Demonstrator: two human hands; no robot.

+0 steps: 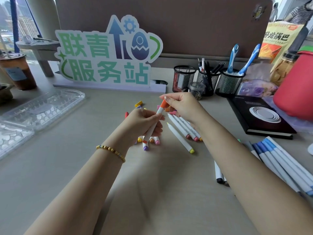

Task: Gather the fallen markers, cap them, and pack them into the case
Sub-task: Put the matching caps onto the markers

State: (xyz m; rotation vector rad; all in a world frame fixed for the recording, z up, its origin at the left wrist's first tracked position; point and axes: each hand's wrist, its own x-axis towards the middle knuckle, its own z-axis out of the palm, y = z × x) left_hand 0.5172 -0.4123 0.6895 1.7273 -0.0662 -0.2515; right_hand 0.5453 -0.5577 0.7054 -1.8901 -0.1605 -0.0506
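Note:
My left hand (pixel 144 122) grips a white marker (pixel 153 127) with an orange band, held slanted above the table. My right hand (pixel 181 106) pinches the orange cap (pixel 163 104) at the marker's upper end. Under my left hand lie several capped markers (pixel 147 146) with purple, pink and orange ends. A yellow-ended marker (pixel 180 138) and several more markers (pixel 184 128) lie under my right wrist. Loose caps (pixel 138 103) are scattered behind my hands. The clear plastic case (pixel 42 107) lies open at the left.
A row of blue markers (pixel 284 167) and a black-ended pen (pixel 218 173) lie at the right. Behind stand a green sign (pixel 105 53), three mesh pen cups (pixel 208 80), a black book (pixel 259 114), a red container (pixel 296 89) and a drink cup (pixel 17 72).

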